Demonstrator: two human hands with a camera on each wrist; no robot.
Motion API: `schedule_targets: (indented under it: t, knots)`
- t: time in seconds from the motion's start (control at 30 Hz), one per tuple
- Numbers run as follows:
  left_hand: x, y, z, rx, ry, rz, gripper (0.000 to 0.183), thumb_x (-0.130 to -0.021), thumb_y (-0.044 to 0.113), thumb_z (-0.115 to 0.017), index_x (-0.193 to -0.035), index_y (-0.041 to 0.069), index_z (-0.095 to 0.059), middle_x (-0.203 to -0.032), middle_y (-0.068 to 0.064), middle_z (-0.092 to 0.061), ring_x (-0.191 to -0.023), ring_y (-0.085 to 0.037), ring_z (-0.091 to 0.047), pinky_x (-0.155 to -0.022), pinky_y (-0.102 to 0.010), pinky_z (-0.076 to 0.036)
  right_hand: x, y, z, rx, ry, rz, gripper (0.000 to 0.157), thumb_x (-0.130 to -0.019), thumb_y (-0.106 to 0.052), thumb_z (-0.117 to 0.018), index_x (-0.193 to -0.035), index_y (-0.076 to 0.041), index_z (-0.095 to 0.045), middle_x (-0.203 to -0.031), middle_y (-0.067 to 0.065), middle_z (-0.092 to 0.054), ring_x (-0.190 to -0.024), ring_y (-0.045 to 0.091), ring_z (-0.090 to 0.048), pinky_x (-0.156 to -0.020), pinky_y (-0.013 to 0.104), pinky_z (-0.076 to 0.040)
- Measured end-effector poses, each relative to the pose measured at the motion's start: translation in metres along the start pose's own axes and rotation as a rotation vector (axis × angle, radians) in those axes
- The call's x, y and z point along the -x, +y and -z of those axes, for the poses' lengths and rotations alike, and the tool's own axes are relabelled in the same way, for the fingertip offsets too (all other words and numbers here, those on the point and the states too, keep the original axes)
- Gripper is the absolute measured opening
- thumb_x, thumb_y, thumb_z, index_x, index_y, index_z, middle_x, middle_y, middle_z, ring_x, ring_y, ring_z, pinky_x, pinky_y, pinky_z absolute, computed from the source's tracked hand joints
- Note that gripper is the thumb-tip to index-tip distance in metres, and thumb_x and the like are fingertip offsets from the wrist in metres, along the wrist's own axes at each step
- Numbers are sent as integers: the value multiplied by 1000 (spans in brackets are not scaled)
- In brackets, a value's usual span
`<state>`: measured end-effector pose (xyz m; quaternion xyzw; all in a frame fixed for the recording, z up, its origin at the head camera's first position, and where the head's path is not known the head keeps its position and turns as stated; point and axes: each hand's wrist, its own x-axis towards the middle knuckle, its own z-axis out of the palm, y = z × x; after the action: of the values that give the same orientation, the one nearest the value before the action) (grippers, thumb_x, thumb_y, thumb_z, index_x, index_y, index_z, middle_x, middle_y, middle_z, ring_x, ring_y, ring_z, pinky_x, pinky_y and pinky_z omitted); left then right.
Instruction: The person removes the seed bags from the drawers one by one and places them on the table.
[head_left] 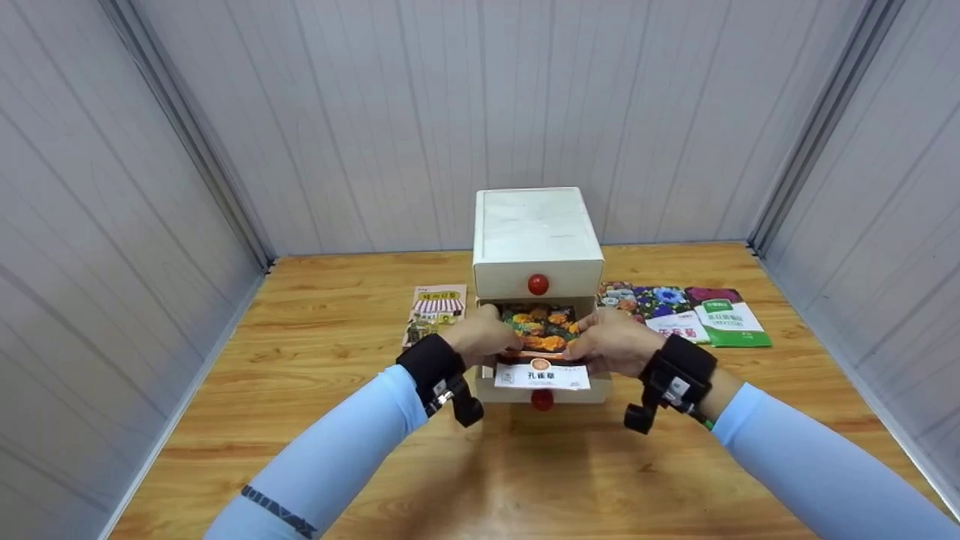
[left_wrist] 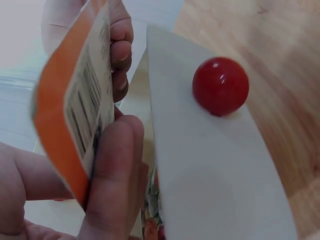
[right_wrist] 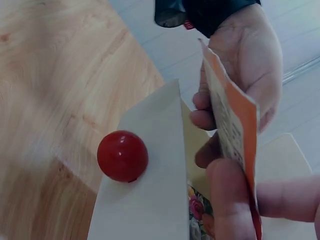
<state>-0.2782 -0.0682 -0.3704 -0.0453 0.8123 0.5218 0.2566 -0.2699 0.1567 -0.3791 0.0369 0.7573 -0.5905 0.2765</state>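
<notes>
A seed packet [head_left: 544,341] with orange flowers and a white label is held between both hands over the pulled-out lower drawer [head_left: 499,393]. My left hand [head_left: 480,335] pinches its left side, and my right hand [head_left: 619,341] pinches its right side. Both wrist views show the packet's back, with an orange edge and a barcode, standing upright between thumbs and fingers just behind the drawer front [left_wrist: 215,165]. Inside the drawer, partly hidden, lies something with a printed flower pattern [right_wrist: 197,207]. A red round knob [right_wrist: 123,156] sits on the drawer front.
The white drawer cabinet [head_left: 536,225] stands near the back wall, its upper drawer [head_left: 502,280] closed. To its left lies a pink and yellow packet [head_left: 437,307]. On the right several flower packets overlap, including a green and white one [head_left: 731,322]. Panel walls enclose the wooden table [head_left: 330,315].
</notes>
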Motion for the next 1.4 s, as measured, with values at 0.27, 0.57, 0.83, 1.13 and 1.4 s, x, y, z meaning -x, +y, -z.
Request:
schedule_targets:
  t: [0.27, 0.57, 0.83, 1.13, 1.4]
  knots:
    - [6, -3, -2, -10, 6, 11, 53, -99, 2, -73, -147, -8, -52, -135, -19, -63, -116, -28, -66, -101, -41, -63, 10, 3, -1, -42, -58, 30, 22, -98, 9, -65, -112, -1, -50, -100, 8, -74, -72, 9, -67, -61, 19, -59]
    - [12, -9, 0, 26, -57, -22, 20, -98, 0, -72, -117, -7, -73, -114, -13, -75, -99, -20, -72, -88, -33, -66, 17, 9, -2, -43, -89, 45, 29, -107, 1, -56, -134, 12, -57, -109, 15, -80, -86, 15, -79, -66, 21, -63]
    - [17, -11, 3, 76, -85, -41, 15, -101, 0, -70, -114, -5, -74, -117, -13, -79, -101, -22, -76, -91, -35, -66, 21, 13, -2, -80, -94, 115, 23, -105, 5, -59, -85, -7, -58, -94, 4, -79, -77, 10, -73, -66, 23, -63]
    - [19, -13, 2, 168, -20, -108, 28, -106, 6, -66, -131, -5, -71, -127, -16, -78, -116, -26, -75, -105, -39, -62, 24, 8, -10, -92, 0, 182, 37, -110, 1, -56, -144, 14, -56, -125, 22, -77, -99, 18, -80, -88, 30, -67]
    - [19, -19, 1, 214, 62, -186, 29, -110, 18, -65, -131, -1, -74, -121, -13, -80, -106, -20, -75, -96, -33, -62, 24, 16, -24, -155, 74, 320, 41, -112, 0, -54, -151, 14, -50, -138, 31, -70, -111, 23, -79, -93, 35, -66]
